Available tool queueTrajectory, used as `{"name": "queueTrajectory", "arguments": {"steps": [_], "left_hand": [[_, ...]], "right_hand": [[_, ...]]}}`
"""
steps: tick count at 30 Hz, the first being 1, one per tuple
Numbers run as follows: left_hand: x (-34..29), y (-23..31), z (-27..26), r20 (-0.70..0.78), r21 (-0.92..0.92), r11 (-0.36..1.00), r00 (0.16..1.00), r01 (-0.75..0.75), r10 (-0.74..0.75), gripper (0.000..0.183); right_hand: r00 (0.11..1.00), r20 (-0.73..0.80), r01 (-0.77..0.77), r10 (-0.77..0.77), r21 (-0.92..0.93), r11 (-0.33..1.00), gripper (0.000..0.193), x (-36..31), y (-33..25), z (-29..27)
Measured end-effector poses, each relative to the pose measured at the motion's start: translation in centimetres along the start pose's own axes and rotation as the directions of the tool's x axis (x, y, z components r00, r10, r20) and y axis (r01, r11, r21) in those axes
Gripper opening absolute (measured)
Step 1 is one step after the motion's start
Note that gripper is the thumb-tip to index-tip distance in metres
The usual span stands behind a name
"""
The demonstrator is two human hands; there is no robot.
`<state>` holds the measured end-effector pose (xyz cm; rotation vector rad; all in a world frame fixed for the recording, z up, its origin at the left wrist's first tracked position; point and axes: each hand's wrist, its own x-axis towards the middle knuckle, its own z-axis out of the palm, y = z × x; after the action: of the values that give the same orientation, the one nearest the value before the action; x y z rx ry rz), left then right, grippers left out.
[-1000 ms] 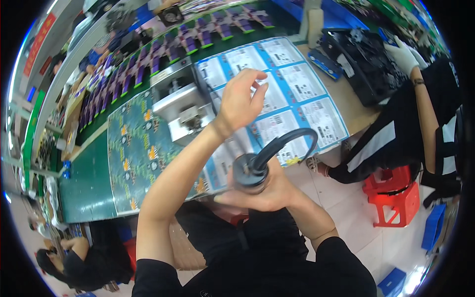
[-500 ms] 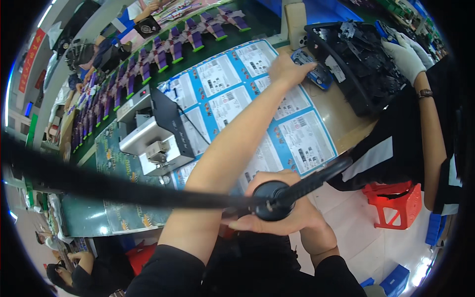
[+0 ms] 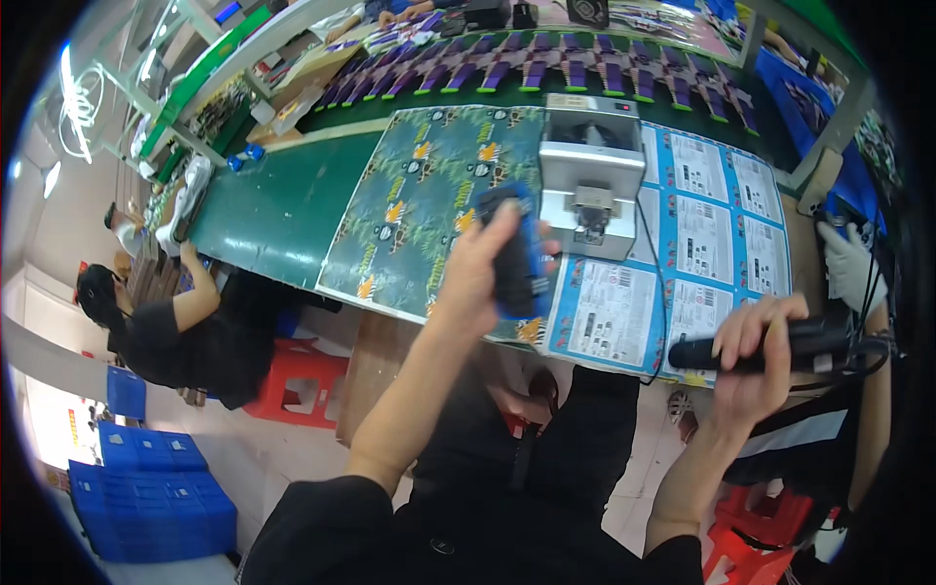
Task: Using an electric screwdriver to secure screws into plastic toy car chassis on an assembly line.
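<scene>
Head view, as I watch: the person's left hand (image 3: 476, 278) has its fingers clamped around a black-and-blue piece (image 3: 515, 261), a little blurred, held over the patterned sheet (image 3: 395, 210) just left of the silver machine (image 3: 589, 171). Off to the right, the right hand (image 3: 751, 385) wraps its fingers about a black cylindrical tool (image 3: 814, 346) near a co-worker's white-gloved hand (image 3: 853, 268).

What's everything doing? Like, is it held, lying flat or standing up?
Left hand: closed.
Blue-and-black piece: held in left hand, tilted, blurred.
Right hand: closed.
Black corded tool: held sideways in right hand; on or off, can't tell.
Silver machine: standing; running or not, can't tell.
Printed sheets: lying flat.
Purple parts: lined up.
</scene>
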<state>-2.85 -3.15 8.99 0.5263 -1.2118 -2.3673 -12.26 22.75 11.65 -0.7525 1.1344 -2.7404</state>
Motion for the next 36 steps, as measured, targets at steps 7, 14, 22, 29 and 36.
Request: {"name": "queueTrajectory", "arguments": {"steps": [7, 14, 22, 29, 36], "left_hand": [[-1.7, -1.5, -10.3, 0.018, -0.08, 0.993, 0.996, 0.085, -0.084, 0.041], [-1.1, -3.1, -9.9, 0.071, -0.117, 0.988, 0.993, 0.102, -0.095, 0.026], [-1.2, -3.1, -10.0, 0.057, 0.012, 0.996, 0.995, 0.086, -0.087, 0.024], [-1.4, -4.1, -8.9, 0.023, 0.098, 0.994, 0.999, -0.039, 0.037, 0.023], [-1.5, -4.5, -7.7, -0.01, 0.171, 0.983, 0.997, -0.071, 0.074, 0.02]], "right_hand": [[0.965, 0.064, 0.261, -0.254, -0.286, 0.922, 0.01, 6.4, 7.9, 9.8], [0.943, 0.202, 0.33, -0.263, -0.486, 0.809, 0.015, 7.6, 11.3, 11.3], [0.982, 0.152, 0.175, -0.112, -0.516, 0.839, 0.02, 9.1, 11.7, 12.3], [0.983, 0.18, 0.019, -0.033, 0.079, 0.997, 0.007, 3.9, 9.4, 12.7], [0.971, 0.198, 0.125, -0.137, 0.069, 0.99, 0.011, 1.3, 12.7, 13.8]]}}
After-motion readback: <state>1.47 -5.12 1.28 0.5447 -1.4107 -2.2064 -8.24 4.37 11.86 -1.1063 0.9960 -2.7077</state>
